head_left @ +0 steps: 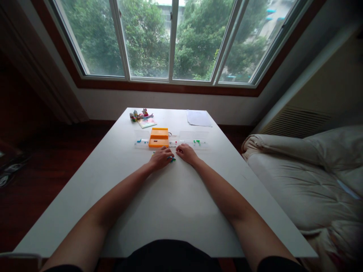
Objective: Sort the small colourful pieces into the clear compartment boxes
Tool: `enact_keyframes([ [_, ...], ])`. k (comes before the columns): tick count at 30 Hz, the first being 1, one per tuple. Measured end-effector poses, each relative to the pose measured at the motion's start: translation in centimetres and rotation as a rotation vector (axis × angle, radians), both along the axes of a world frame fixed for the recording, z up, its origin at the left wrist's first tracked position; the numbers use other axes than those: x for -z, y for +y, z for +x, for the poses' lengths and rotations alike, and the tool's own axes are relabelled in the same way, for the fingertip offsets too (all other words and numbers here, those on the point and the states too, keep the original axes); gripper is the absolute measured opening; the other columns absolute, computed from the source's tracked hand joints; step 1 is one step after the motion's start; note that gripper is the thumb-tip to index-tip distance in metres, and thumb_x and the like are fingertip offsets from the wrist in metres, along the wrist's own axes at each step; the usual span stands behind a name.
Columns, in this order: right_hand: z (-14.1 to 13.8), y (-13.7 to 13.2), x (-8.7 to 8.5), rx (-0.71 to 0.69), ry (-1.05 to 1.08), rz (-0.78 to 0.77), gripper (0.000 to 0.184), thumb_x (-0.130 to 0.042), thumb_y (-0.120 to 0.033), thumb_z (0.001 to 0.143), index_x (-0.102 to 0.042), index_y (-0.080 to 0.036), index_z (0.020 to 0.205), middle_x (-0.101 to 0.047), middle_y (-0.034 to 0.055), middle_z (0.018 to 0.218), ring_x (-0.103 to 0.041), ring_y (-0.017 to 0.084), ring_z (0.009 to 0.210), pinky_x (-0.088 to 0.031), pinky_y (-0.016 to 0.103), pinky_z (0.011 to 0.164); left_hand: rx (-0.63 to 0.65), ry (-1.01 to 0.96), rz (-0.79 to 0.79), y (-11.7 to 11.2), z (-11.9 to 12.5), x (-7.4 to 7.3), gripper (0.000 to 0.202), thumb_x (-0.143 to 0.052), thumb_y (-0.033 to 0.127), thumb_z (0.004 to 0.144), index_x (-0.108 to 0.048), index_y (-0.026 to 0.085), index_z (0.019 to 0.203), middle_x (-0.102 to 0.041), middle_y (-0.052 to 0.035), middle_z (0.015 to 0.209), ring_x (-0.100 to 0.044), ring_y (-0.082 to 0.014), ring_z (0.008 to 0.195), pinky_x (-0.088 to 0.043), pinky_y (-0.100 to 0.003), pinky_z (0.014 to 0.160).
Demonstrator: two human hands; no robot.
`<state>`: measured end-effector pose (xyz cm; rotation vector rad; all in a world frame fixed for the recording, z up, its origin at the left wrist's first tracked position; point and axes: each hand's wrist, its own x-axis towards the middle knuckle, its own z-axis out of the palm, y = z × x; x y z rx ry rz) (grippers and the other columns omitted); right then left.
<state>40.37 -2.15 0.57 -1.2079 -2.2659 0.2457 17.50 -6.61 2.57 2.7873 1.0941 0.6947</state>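
Both hands rest close together near the middle of the white table [164, 211]. My left hand [161, 158] is closed around a small blue-and-green piece [172, 159] that looks like joined toy bricks; the fingers partly hide it. Just to its right, my right hand [185, 153] has its fingers curled and pinched together, and what they hold, if anything, is too small to make out. Beyond the hands stands an open orange box [159, 142]. Clear plastic trays [202, 135] on either side of it hold several tiny blue, red and green pieces.
At the back left of the table stand several colourful small figures [135, 115] beside a pastel booklet [147, 121]. White paper sheets [199, 118] lie at the back right. A cream sofa [278, 185] is right of the table, and a window [170, 41] is behind it.
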Motion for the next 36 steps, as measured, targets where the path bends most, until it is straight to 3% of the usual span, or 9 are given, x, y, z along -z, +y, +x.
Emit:
enact_keyframes([
  [15,0.2,0.4,0.4,-0.011,0.012,-0.007,0.02,-0.062,-0.01,0.085,-0.077,-0.022,0.093,-0.066,0.0053,0.09,-0.058,0.02,0.089,-0.044,0.03,0.084,-0.042,0.027,-0.012,-0.1,0.3,0.1,0.015,-0.061,0.029,0.091,-0.076,0.025,0.088,-0.068,-0.0084,0.099,-0.056,-0.0251,0.097,-0.047,-0.039,0.085],
  [20,0.3,0.2,0.4,0.0,0.012,0.01,0.016,-0.063,-0.01,0.084,-0.074,-0.021,0.088,-0.065,0.0063,0.09,-0.057,0.021,0.092,-0.044,0.031,0.085,-0.04,0.013,-0.003,-0.1,0.3,0.1,0.016,-0.06,0.027,0.092,-0.074,0.025,0.087,-0.069,-0.0081,0.097,-0.056,-0.0246,0.096,-0.047,-0.039,0.084],
  [27,0.2,-0.5,-0.5,0.003,0.245,0.04,0.014,-0.058,-0.016,0.086,-0.068,-0.021,0.094,-0.066,0.0033,0.088,-0.058,0.018,0.08,-0.046,0.029,0.076,-0.098,-0.079,0.003,-0.1,0.0,0.1,0.016,-0.057,0.027,0.094,-0.072,0.025,0.092,-0.069,-0.0076,0.098,-0.057,-0.024,0.096,-0.048,-0.038,0.086],
  [31,0.5,-0.2,-0.8,0.137,0.397,0.09,0.01,-0.057,-0.023,0.086,-0.065,-0.021,0.091,-0.065,0.0034,0.084,-0.058,0.018,0.077,-0.046,0.029,0.074,-0.163,-0.146,0.007,0.2,-0.3,0.3,0.016,-0.055,0.026,0.095,-0.071,0.024,0.094,-0.071,-0.007,0.094,-0.06,-0.0234,0.093,-0.047,-0.038,0.086],
  [36,3.0,1.4,-0.6,0.427,0.644,0.115,0.019,-0.054,-0.035,0.087,-0.063,-0.02,0.095,-0.066,0.0036,0.083,-0.059,0.019,0.075,-0.049,0.031,0.075,-0.32,-0.254,0.06,1.3,-1.7,0.3,0.015,-0.055,0.026,0.095,-0.07,0.023,0.093,-0.073,-0.0051,0.092,-0.064,-0.0235,0.09,-0.043,-0.04,0.09],
])
